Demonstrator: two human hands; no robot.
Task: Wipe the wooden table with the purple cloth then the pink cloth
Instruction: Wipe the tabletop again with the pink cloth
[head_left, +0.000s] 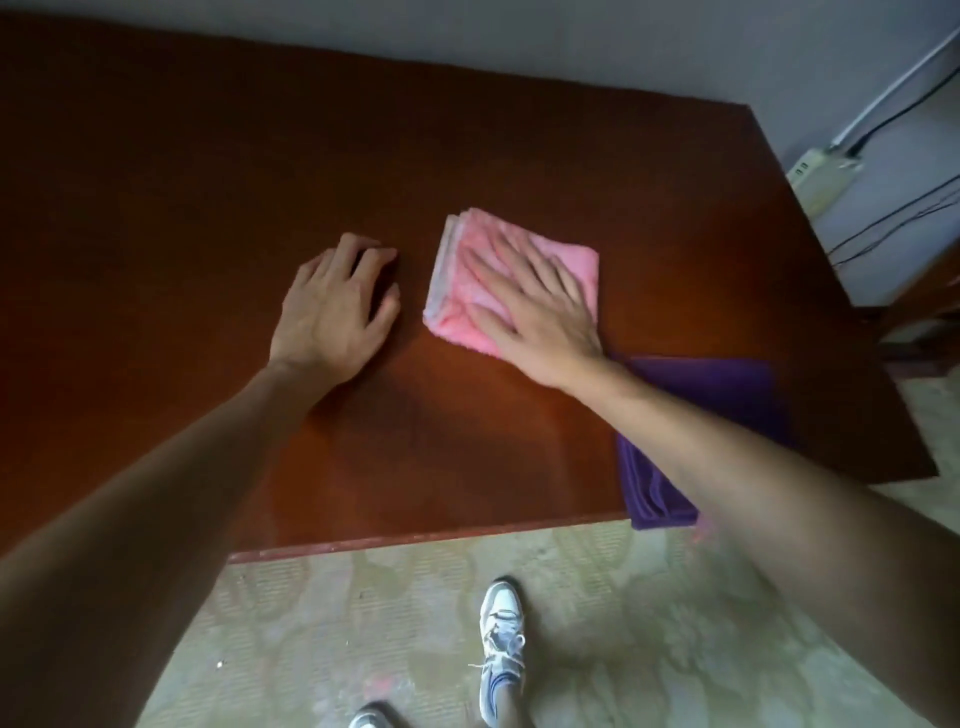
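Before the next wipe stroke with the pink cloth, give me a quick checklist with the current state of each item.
1. Right hand flat on the pink cloth, fingers spread: ok.
2. Pink cloth folded and lying on the wooden table: ok.
3. Purple cloth set aside at the table's near right corner, under the right forearm: ok.
4. Purple cloth fully on the table: not ok, one edge overhangs the near edge.
5. Left hand resting on the table beside the pink cloth, holding nothing: ok.
6. Table already wiped with purple: cannot tell.
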